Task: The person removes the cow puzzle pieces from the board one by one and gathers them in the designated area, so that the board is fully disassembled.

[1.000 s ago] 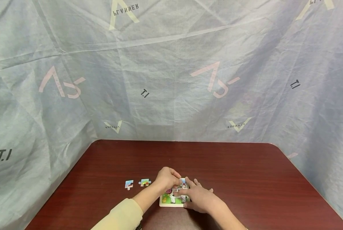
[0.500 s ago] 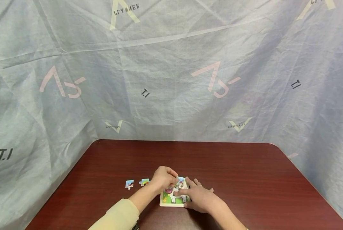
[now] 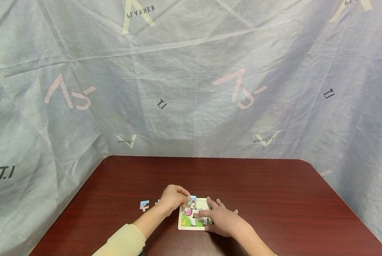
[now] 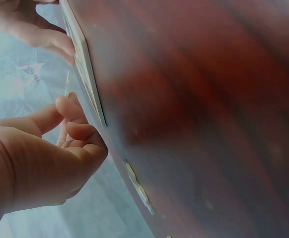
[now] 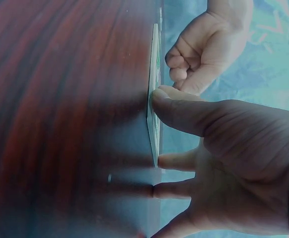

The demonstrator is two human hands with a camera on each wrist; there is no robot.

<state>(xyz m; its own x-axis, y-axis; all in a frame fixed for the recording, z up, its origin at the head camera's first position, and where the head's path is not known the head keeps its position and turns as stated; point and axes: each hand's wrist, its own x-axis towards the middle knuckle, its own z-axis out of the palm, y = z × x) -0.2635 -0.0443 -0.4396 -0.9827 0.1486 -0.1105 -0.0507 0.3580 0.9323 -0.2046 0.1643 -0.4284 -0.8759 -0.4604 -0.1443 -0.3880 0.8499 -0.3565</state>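
Note:
A small wooden jigsaw puzzle board [image 3: 195,228] with a cow picture lies on the table; its upper right part shows bare pale wood. Over its upper left area, my left hand [image 3: 175,198] pinches a puzzle piece [image 3: 192,200] with blue sky and a red shape between thumb and index finger. That piece appears thin and edge-on in the left wrist view, raised off the board. My right hand [image 3: 224,219] rests with spread, fairly straight fingers over the board's right side. Its thumb [image 5: 172,106] touches the board's edge, and other fingertips reach the tabletop.
One loose puzzle piece [image 3: 144,205] lies left of the board on the dark red table [image 3: 258,185]. Another piece [image 3: 157,201] is mostly hidden behind my left hand. A grey printed cloth [image 3: 191,89] hangs around the table.
My left hand has moved left with the pinched piece, from the board's upper right to its upper left, baring pale wood. My right hand stays in place.

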